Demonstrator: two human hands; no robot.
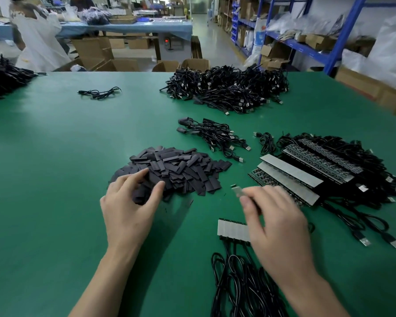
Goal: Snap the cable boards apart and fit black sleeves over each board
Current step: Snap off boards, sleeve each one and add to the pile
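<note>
From where I stand, the left hand (128,207) pinches a black sleeve (139,195) at the near edge of the sleeve pile (181,170). The right hand (277,225) (motion-blurred) grips a small board (237,192), its palm hiding part of the board strip (232,229) on the green table (55,156).

Right hand (277,216) motion-blurred, cables (245,291) cut off below

2 bare forearms reach in from the lower edge, backs of the hands up; the left hand (128,209) curls thumb and fingers round a black sleeve (139,195); the right hand (277,223), blurred, is held apart from it, thumb and fingers pinching a small board (237,191) at their tips.
</note>
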